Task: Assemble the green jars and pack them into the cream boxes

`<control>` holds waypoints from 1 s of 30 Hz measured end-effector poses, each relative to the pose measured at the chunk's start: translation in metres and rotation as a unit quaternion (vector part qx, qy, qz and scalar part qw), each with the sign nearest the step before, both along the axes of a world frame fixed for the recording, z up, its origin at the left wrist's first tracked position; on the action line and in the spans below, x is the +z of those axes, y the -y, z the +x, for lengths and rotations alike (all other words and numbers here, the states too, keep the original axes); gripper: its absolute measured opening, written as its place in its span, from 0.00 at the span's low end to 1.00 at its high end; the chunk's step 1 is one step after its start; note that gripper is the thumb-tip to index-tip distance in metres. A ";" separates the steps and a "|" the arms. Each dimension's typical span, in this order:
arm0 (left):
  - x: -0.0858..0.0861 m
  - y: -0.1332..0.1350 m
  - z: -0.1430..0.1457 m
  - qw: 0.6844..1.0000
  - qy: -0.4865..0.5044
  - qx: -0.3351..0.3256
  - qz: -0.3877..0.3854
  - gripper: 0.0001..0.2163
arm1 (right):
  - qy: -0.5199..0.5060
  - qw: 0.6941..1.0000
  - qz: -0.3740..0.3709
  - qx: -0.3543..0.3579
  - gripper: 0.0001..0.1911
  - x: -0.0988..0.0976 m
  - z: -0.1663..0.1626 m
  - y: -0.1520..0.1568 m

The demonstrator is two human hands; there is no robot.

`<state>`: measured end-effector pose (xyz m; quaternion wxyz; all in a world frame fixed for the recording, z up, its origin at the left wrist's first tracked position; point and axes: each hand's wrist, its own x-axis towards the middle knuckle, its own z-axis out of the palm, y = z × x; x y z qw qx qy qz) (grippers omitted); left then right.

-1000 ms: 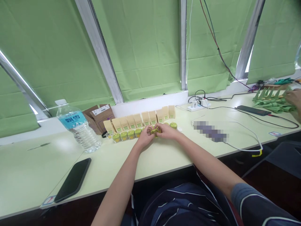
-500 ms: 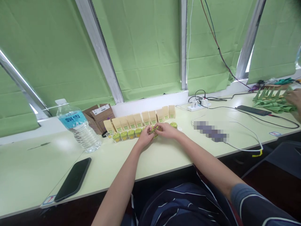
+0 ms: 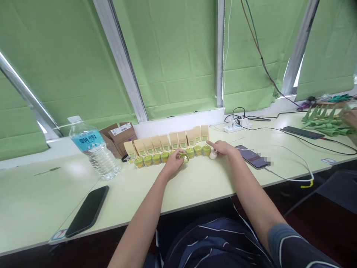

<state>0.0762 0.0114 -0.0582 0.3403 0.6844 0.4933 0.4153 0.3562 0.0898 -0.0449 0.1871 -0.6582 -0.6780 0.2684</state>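
My left hand (image 3: pixel 174 162) is closed around a small green container (image 3: pixel 184 158) with a pale inside facing up. My right hand (image 3: pixel 222 147) is at the right end of a row of small green containers (image 3: pixel 156 159), index finger stretched out towards the end container (image 3: pixel 206 150). Its other fingers are at a small round white piece (image 3: pixel 213 155), which looks tilted up and gripped, though the fingertips are partly hidden. Several small beige cards (image 3: pixel 164 142) with green squares stand in a row behind the containers.
A large water bottle (image 3: pixel 95 149) and an open cardboard box (image 3: pixel 119 137) stand at left. A black phone (image 3: pixel 87 211) lies near the front edge. Another phone (image 3: pixel 252 157) with a white cable lies at right, beyond it a power strip (image 3: pixel 237 126). Another person's hand (image 3: pixel 350 118) is by green pieces (image 3: pixel 326 121).
My right hand has left the container in my left hand and moved right to the white piece. The container in my left hand now shows its open top.
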 end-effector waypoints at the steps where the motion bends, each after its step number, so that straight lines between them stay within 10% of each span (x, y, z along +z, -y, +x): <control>1: -0.001 -0.001 0.000 1.000 -0.002 0.000 0.003 0.13 | -0.010 0.999 -0.046 0.027 0.34 -0.003 0.003 -0.001; 21: -0.006 -0.007 -0.003 0.999 -0.011 -0.039 0.006 0.11 | -0.175 0.921 -0.136 0.320 0.24 0.016 -0.043 0.036; 30: 0.006 -0.001 -0.003 0.998 0.041 -0.035 0.013 0.19 | -0.242 0.917 0.055 0.313 0.21 0.004 -0.070 0.035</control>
